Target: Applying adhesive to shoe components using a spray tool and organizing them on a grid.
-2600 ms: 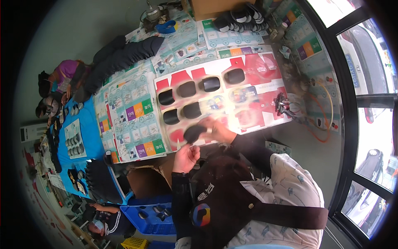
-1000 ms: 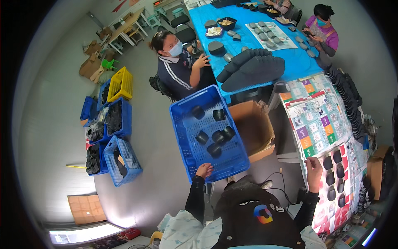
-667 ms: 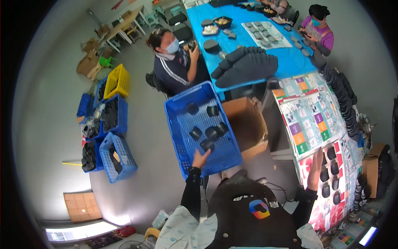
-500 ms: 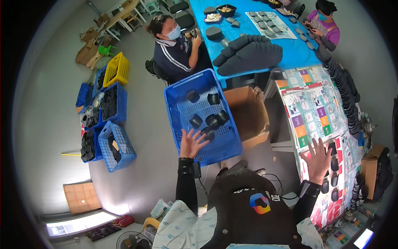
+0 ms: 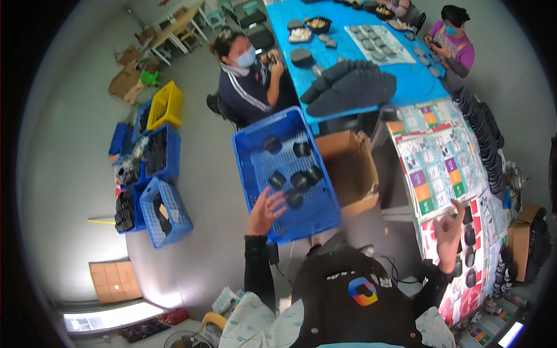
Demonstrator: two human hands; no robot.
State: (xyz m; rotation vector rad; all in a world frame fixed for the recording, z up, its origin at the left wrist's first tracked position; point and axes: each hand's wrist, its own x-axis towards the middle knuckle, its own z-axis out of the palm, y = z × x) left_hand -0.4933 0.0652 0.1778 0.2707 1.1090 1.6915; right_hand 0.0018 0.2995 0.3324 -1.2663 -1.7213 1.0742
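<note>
My left hand (image 5: 267, 213) is raised, palm up and fingers apart, over the near left rim of a blue plastic crate (image 5: 243, 156). Nothing is in it. Several small black cup-shaped pieces (image 5: 295, 199) lie loose on the crate's slatted bottom. To the right, my right hand (image 5: 448, 236) is turned edge-on above a sloping row of printed sheets (image 5: 439, 153), holding nothing that I can see; one finger is stretched out, while others are partly hidden. Rows of black curved pieces (image 5: 470, 235) lie on a red and white sheet beside it.
An open cardboard box (image 5: 371, 197) stands against the crate's right side. Beyond is a blue-covered table (image 5: 342, 17) with a heap of stacked black pieces (image 5: 351, 90). One masked person (image 5: 246, 87) sits at its left, another (image 5: 455, 43) at its far right. Filled crates (image 5: 165, 214) stand left.
My right hand has turned from a spread palm to edge-on, its fingers drawn closer together. My left hand has moved slightly. The whole view has shifted a little.
</note>
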